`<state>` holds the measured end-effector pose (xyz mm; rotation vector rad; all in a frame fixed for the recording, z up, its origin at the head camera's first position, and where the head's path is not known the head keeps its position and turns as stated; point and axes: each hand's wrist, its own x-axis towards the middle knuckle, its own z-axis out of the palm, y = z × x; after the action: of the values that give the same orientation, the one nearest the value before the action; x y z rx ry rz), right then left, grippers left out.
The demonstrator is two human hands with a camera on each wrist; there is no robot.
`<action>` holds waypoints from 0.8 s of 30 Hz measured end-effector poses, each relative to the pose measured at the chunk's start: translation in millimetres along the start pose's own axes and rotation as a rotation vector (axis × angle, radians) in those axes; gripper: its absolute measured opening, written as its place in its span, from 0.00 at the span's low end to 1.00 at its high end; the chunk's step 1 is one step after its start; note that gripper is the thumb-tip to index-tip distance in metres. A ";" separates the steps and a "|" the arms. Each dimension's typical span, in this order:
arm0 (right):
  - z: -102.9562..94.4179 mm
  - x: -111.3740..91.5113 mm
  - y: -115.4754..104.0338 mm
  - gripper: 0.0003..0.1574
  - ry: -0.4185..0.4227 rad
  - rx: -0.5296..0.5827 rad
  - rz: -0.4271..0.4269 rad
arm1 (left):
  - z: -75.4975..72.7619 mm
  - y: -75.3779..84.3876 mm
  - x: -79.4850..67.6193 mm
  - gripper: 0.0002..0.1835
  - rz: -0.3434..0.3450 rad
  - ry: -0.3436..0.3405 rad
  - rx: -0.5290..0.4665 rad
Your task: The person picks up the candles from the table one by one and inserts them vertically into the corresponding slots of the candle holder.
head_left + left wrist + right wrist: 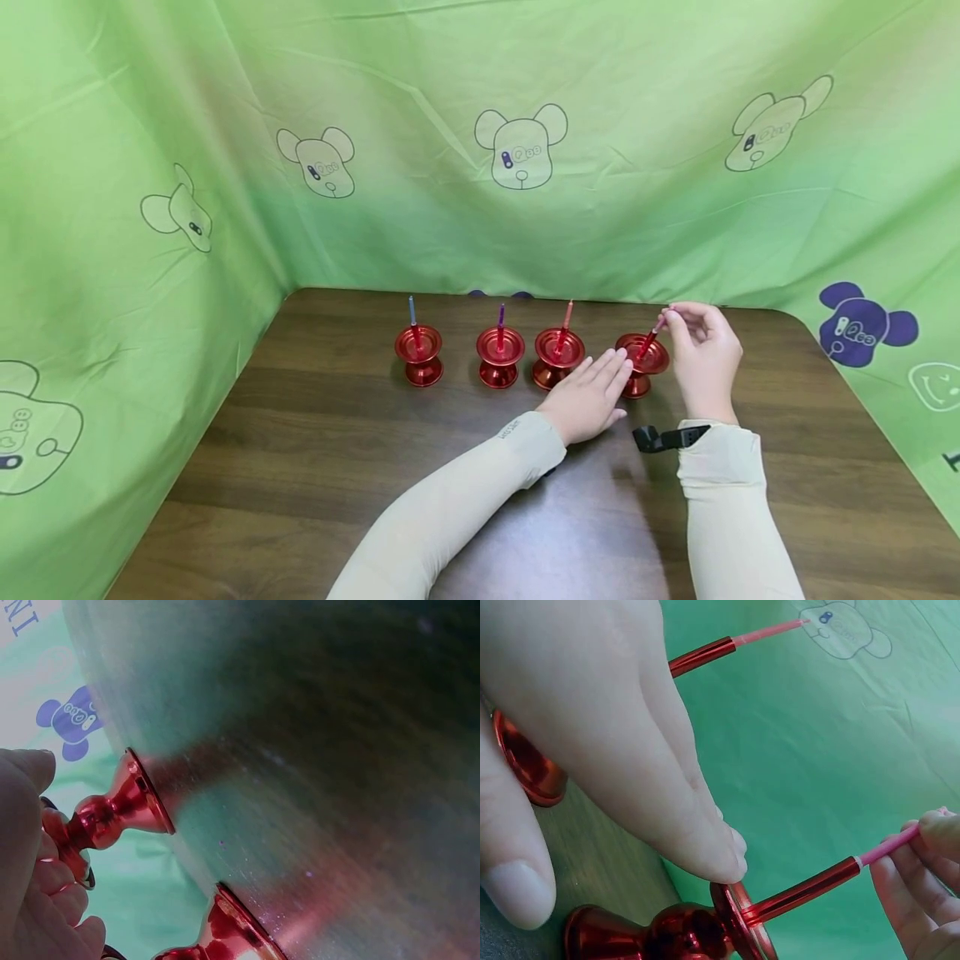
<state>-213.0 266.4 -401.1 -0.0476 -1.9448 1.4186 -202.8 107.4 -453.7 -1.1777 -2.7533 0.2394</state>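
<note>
Four is more than I count here: several shiny red candle holders stand in a row. My right hand (pixel 705 358) pinches the upper end of a pink candle (pixel 889 845) between thumb and fingers. The candle's lower end sits in the upright tube of the rightmost holder (pixel 643 356), and both lean slightly right in the head view. With straight fingers, my left hand (pixel 588 396) touches that holder's dish rim, as the right wrist view shows. In the left wrist view, the fingers (pixel 71 904) lie at the dish of a red holder (pixel 97 821).
Left of the hands, a blue candle (pixel 412 310), a purple candle (pixel 501 317) and an orange-red candle (pixel 569 315) stand in their own holders. Beneath is a brown wooden table (pixel 300 467). Green printed cloth (pixel 420 200) hangs behind and beside it.
</note>
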 end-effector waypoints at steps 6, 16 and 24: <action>-0.9 1.8 0.4 0.11 -0.023 -0.168 -0.030 | -1.1 0.1 0.7 0.39 0.000 0.005 0.002; -1.6 1.5 -0.2 0.11 -0.032 -0.181 -0.042 | -1.5 0.0 1.7 0.39 -0.001 0.005 -0.013; -3.3 -0.4 -3.9 0.12 -0.066 -0.182 -0.022 | -4.5 0.1 -1.6 0.39 -0.012 -0.018 -0.049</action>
<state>-209.4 267.3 -397.6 -0.0644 -2.1177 1.2401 -200.8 106.7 -449.4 -1.1760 -2.7962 0.1829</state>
